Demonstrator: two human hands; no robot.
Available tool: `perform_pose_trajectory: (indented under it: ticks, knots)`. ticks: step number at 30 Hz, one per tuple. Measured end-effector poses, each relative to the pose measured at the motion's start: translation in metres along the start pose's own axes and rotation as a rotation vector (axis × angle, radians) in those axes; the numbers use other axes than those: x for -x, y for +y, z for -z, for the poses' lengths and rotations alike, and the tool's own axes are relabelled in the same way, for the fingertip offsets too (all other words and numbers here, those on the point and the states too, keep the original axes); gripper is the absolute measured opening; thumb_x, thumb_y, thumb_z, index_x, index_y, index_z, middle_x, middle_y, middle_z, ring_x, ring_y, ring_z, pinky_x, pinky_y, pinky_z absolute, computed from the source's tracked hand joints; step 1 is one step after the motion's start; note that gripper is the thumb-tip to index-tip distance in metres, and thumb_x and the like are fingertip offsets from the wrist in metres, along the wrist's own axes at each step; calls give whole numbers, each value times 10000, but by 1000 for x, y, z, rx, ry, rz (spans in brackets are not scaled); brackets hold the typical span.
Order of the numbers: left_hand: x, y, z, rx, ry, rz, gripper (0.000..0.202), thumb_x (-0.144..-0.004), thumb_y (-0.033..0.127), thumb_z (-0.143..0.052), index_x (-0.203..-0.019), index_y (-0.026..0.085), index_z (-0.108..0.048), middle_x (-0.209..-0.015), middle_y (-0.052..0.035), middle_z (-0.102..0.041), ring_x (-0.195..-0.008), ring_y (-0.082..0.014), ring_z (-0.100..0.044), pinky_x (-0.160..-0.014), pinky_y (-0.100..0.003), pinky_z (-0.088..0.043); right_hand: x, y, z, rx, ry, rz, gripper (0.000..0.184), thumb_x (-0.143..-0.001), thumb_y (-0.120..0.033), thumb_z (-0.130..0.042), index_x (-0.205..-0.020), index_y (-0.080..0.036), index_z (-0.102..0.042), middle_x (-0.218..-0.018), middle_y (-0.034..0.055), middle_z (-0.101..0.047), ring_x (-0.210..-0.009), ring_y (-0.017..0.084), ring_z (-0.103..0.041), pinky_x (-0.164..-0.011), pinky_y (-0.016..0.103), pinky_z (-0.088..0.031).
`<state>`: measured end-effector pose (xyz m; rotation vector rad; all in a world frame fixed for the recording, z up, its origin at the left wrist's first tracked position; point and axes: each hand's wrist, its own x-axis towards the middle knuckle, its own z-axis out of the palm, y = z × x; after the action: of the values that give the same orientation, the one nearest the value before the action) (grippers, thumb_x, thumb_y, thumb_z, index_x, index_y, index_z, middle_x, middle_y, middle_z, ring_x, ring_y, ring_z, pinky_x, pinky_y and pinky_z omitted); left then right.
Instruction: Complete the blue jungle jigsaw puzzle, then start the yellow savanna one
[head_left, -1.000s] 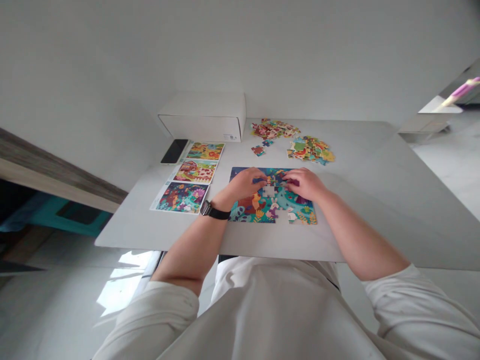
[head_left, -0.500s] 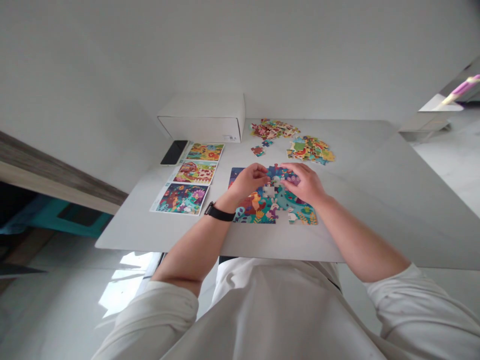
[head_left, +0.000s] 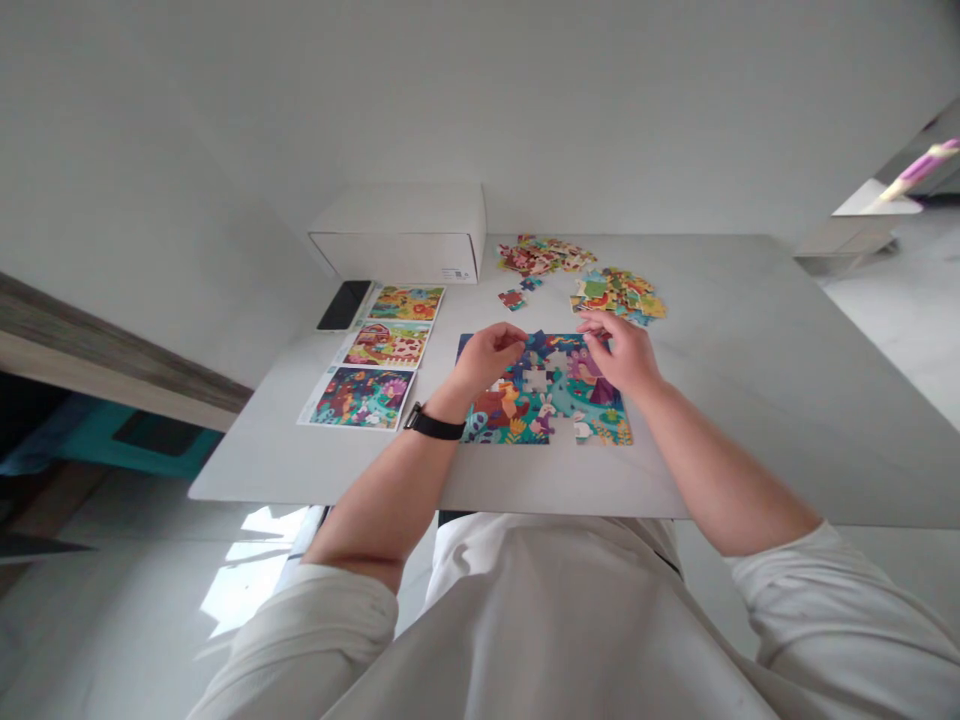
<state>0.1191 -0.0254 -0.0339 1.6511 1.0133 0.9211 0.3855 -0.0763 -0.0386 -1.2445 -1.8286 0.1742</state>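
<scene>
A partly joined jigsaw puzzle [head_left: 574,400] with forest animals lies flat on the table before me. Grey table shows through a hole near its middle and a gap along its lower edge. My left hand [head_left: 491,358], with a black band on the wrist, is over the puzzle's upper left, thumb and fingers pinched at a dark blue puzzle piece [head_left: 537,341] that looks tilted. Over the upper right corner is my right hand [head_left: 621,352], its thumb and fingers slightly apart with nothing visible between them. It covers part of that corner.
Two heaps of loose pieces, one reddish [head_left: 544,256] and one yellow-green [head_left: 622,293], lie beyond the puzzle, with two loose pieces [head_left: 513,299] nearby. Left are three picture sheets [head_left: 365,398], a phone [head_left: 345,305] and a white box [head_left: 397,257] against the wall.
My right hand has drawn right and slightly up, away from my left hand, uncovering the puzzle's upper middle and the purple bird. My left hand has shifted slightly left.
</scene>
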Motion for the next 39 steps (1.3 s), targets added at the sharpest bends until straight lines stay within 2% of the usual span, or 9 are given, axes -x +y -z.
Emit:
perform_pose_trajectory:
  ticks: [4, 7, 16, 23, 30, 39]
  knots:
    - [2, 2, 1, -69, 4, 3, 228, -794, 307, -691, -968, 168, -741, -785, -7, -698, -664, -121, -570, -623, -252, -420, 0, -1, 1, 8, -20, -22, 341, -986, -237, -600, -1309, -267, -708, -1100, 66, -824, -1006, 259, -779, -968, 444, -613]
    - [2, 1, 1, -85, -25, -10, 240, -809, 328, -693, -980, 169, -748, -788, -11, -702, -650, -122, -563, -608, -249, -413, 0, -5, -1, -5, -86, -37, 320, -977, -268, -630, -1282, -264, -727, -1094, 65, -830, -983, 261, -781, -962, 440, -613]
    - [4, -2, 0, -128, -99, -26, 288, -845, 387, -699, -1020, 173, -779, -736, -7, -672, -633, -128, -563, -585, -243, -399, 4, -11, -9, -181, -308, -139, 336, -947, -363, -707, -1261, -255, -757, -1043, 59, -835, -730, 193, -738, -749, 343, -613]
    - [5, 1, -1, -106, -154, -31, 293, -836, 387, -699, -1002, 156, -772, -803, -29, -705, -690, -131, -577, -609, -237, -423, 5, -7, -13, -243, -331, -156, 308, -923, -353, -717, -1205, -245, -778, -968, 46, -829, -728, 185, -726, -738, 332, -600]
    - [4, -3, 0, -88, -135, -23, 285, -822, 383, -732, -1008, 167, -734, -801, -30, -705, -700, -141, -600, -627, -247, -448, 6, -7, -15, -253, -322, -156, 286, -904, -330, -721, -1165, -232, -785, -965, 53, -830, -758, 191, -742, -758, 327, -605]
    - [6, -1, 2, -293, -147, 23, 175, -829, 342, -709, -879, 181, -756, -747, -22, -713, -662, -147, -595, -606, -258, -424, 7, -6, -16, -161, -398, -97, 264, -920, -290, -726, -1168, -225, -789, -973, 53, -828, -798, 195, -754, -783, 324, -593]
